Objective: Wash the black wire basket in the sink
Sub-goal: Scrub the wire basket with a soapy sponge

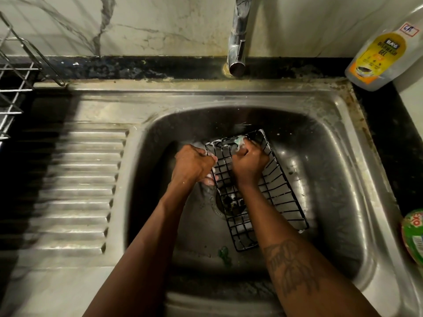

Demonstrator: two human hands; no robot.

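The black wire basket [278,191] lies tilted in the steel sink [338,170], its long side running from the far middle to the near right, over the drain. My left hand [194,162] grips the basket's left rim near its far corner. My right hand [250,160] is inside the basket at its far end, fingers curled round a pale green soapy scrubber [240,143] pressed against the wires. White foam clings to the far rim. The tap [238,42] stands above; no water stream is visible.
A ribbed draining board [80,179] lies left of the bowl, with a metal dish rack [16,72] at the far left. A dishwash gel bottle [380,56] stands at the back right. A green round tub [414,234] sits on the right rim. Green bits [225,255] lie in the bowl.
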